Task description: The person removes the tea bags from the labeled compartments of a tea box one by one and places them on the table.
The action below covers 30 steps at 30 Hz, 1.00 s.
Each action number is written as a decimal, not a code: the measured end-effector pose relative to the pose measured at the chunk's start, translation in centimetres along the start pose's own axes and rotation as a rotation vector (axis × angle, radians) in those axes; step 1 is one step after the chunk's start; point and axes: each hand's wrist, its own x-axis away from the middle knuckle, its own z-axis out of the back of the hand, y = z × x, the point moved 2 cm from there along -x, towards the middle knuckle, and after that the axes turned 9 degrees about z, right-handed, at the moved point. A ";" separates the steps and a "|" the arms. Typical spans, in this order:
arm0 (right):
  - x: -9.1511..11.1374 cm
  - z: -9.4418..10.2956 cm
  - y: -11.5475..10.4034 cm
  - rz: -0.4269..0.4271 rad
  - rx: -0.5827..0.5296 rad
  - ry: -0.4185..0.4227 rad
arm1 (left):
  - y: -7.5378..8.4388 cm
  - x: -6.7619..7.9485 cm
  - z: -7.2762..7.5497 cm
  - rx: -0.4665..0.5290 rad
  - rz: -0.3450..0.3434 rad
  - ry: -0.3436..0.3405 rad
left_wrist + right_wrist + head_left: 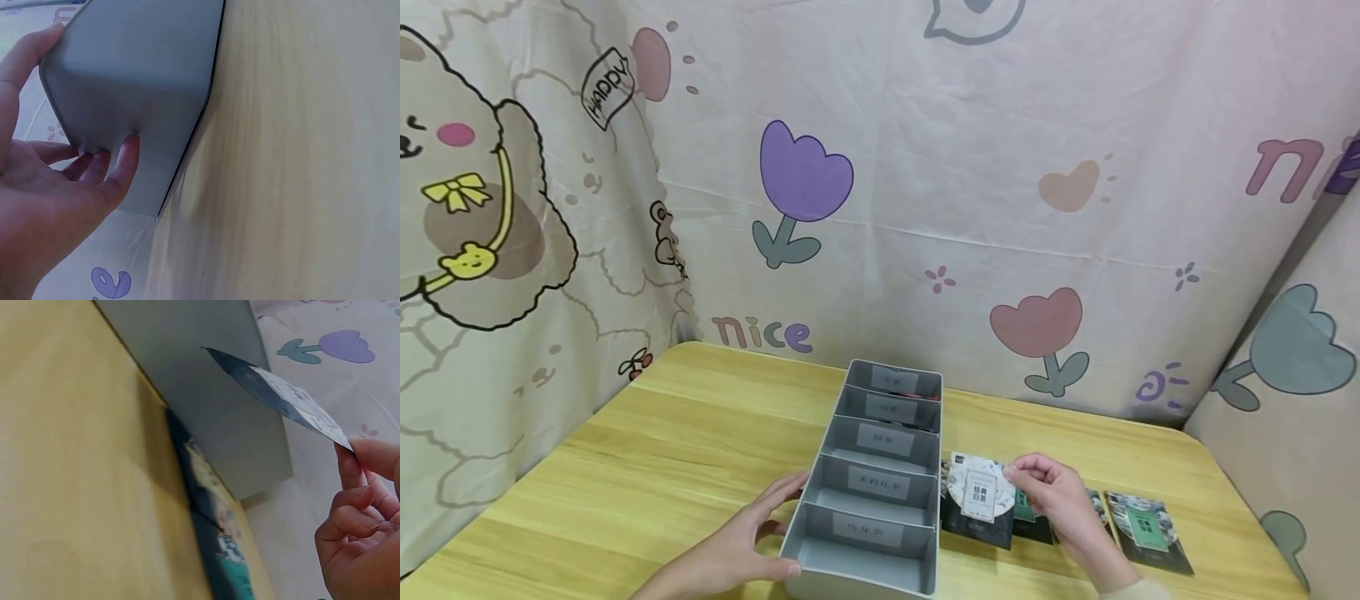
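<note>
My right hand [1060, 500] pinches a white-and-black tea packet [979, 496] by its edge between thumb and forefinger. The packet is held tilted beside the right wall of a long grey divided box [868, 575]. In the right wrist view, the packet [281, 397] is above the table with its lower end in front of the box wall. My left hand [741, 533] touches the box's near left corner. As the left wrist view shows, the thumb of the left hand [56, 206] lies at the rim and the spread fingertips rest against the outer wall [125, 81].
Dark tea packets with green labels, such as one at the right [1148, 533], lie on the wooden table [700, 433], partly behind my right hand. Each box compartment has a paper label [867, 529]. Something red [919, 397] shows in the farthest compartment. A printed curtain [887, 275] hangs behind.
</note>
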 end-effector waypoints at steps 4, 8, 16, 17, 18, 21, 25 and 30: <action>0.4 -0.3 0.6 -0.031 -0.004 -0.038 | -0.1 -0.1 0.1 -0.006 -0.011 0.001; 0.7 -0.6 0.8 -0.038 -0.005 -0.062 | -0.1 -0.1 0.1 0.000 -0.007 -0.006; 0.9 -0.7 1.1 -0.035 0.064 -0.096 | 0.2 0.0 0.0 -0.002 0.001 0.002; 0.9 -0.6 1.2 -0.032 0.071 -0.104 | 0.2 0.0 0.0 -0.002 0.004 0.002; 0.9 -0.6 1.2 -0.032 0.078 -0.115 | 0.1 0.0 0.0 -0.003 0.004 0.003; 1.1 -0.5 1.5 -0.041 0.100 -0.155 | 0.0 0.0 0.0 -0.003 0.010 0.007; 1.4 -0.3 1.9 -0.056 0.142 -0.186 | -0.1 0.0 0.0 -0.002 0.001 0.008; 2.1 -0.3 2.4 -0.052 0.145 -0.197 | -0.1 0.0 0.0 -0.009 -0.014 0.007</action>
